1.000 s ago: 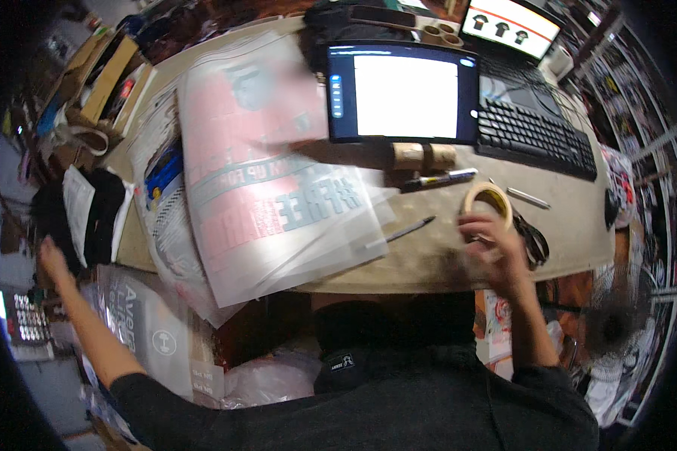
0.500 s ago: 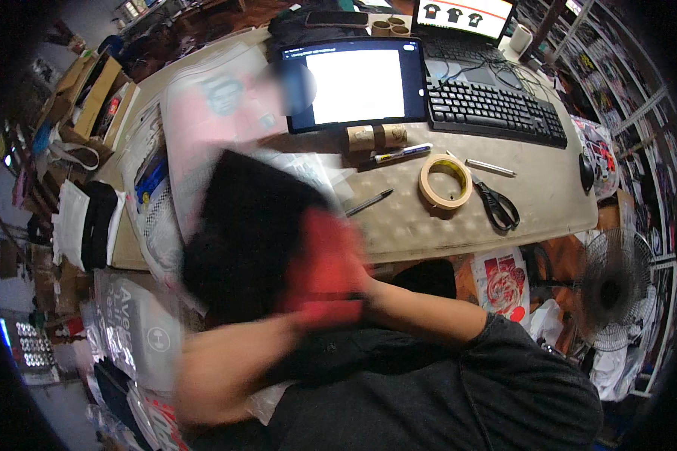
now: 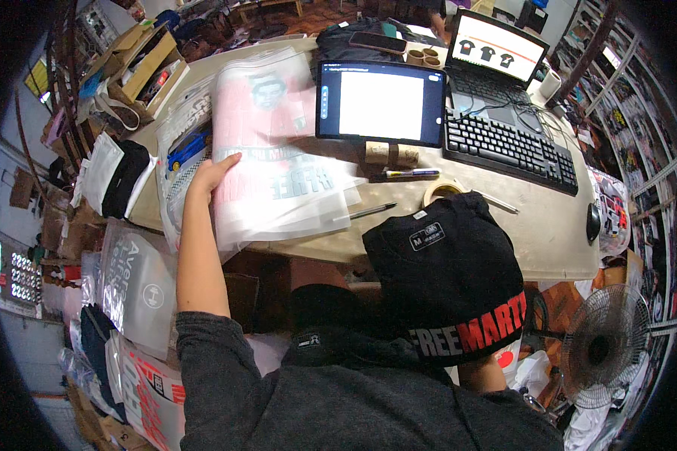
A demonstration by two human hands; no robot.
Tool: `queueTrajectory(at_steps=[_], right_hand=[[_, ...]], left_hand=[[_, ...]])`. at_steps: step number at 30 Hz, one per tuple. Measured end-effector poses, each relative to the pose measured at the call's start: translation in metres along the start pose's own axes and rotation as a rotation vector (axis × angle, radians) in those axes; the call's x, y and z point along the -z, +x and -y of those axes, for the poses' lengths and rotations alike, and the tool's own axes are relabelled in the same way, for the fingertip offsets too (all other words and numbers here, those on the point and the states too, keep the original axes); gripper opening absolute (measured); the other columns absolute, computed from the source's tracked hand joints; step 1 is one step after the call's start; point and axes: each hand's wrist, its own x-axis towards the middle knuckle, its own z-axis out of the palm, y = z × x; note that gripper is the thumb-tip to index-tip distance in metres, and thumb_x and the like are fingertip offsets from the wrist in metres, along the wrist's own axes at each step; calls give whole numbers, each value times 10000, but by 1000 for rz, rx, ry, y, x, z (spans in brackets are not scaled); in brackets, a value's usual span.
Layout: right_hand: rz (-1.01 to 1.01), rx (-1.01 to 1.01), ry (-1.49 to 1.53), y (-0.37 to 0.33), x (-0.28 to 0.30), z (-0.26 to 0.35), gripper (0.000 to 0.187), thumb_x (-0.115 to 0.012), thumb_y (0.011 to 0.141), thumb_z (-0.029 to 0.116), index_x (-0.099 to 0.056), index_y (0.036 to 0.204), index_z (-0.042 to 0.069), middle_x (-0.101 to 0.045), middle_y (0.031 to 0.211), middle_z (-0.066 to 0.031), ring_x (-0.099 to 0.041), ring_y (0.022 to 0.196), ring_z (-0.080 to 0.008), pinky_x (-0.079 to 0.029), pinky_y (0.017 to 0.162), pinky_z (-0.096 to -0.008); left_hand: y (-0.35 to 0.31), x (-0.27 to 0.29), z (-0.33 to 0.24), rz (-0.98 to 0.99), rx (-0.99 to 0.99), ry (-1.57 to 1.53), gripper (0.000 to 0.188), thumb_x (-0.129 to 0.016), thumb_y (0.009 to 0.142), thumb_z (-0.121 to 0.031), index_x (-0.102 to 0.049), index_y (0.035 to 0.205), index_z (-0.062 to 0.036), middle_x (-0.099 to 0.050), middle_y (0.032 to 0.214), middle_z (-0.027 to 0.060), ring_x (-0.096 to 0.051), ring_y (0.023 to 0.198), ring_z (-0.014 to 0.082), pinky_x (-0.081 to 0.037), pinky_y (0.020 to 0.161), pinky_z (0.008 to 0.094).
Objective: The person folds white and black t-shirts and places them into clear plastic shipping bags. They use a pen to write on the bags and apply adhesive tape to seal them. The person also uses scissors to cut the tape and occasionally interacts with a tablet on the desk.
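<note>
From my distant post I watched through the head camera, and I noted the two hands well apart. On the far left, a folded bundle of white and black cloth (image 3: 116,177) was at the edge of the table (image 3: 553,244), and a clear package with grey print (image 3: 147,289) lay lower, below the table edge. An open cardboard box (image 3: 149,69) stood farther back. Next I saw the left hand (image 3: 217,174) at the left edge of the translucent printed sheets (image 3: 274,146), touching them; whether its fingers pinched the edge, I could not tell. The sheets lay on the left part of the table, their upper right side close to the tablet (image 3: 387,105). A dark pen (image 3: 374,210) lay near their lower right corner. In front of the tablet were a cardboard tube (image 3: 393,155) and a marker (image 3: 411,174). The black shirt (image 3: 455,263) was in front of the table, its collar overlapping in view the tape roll (image 3: 438,188). The right forearm (image 3: 483,376) went up behind its printed hem, so the right hand was hidden and I could not tell its grip. Farther right were a silver pen (image 3: 500,203), the keyboard (image 3: 510,150), the mouse (image 3: 593,222) and a fan (image 3: 598,349).
</note>
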Motion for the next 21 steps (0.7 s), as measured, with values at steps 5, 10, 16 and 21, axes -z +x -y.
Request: queueTrajectory(at_steps=[5,10,16,21], right_hand=[[-58,-16,-14,-2,22,-7,557,-560,926,338,-400,1384,65,-411,1397,-178,-393,1289,-308,-336,1047,-417],[-50,-36,-26,2,28,-15,533,-559,926,315,-416,1370,57,-434,1378,-174,-415,1269,-299,-352,1031,-407],[-61,-74,-49,-2,34,-25,504,-558,926,287,-436,1354,48,-461,1355,-169,-441,1244,-287,-371,1013,-395],[-12,-110,-47,-3,30,-31,481,-557,927,263,-452,1340,41,-484,1335,-164,-462,1224,-277,-387,998,-385]], left_hand=[[28,1,-11,-18,-86,-200,478,-758,705,-174,-599,1054,111,-666,964,218,-674,790,301,-542,726,401],[47,58,-38,-90,-101,-180,407,-709,658,-78,-602,1004,106,-660,886,196,-659,738,315,-545,686,413],[38,159,-106,-258,-270,189,238,-705,609,-121,-689,784,40,-683,820,146,-642,713,259,-514,692,378],[1,212,-175,-571,-409,961,302,-653,672,-159,-701,918,11,-680,929,238,-672,865,341,-522,764,425]])
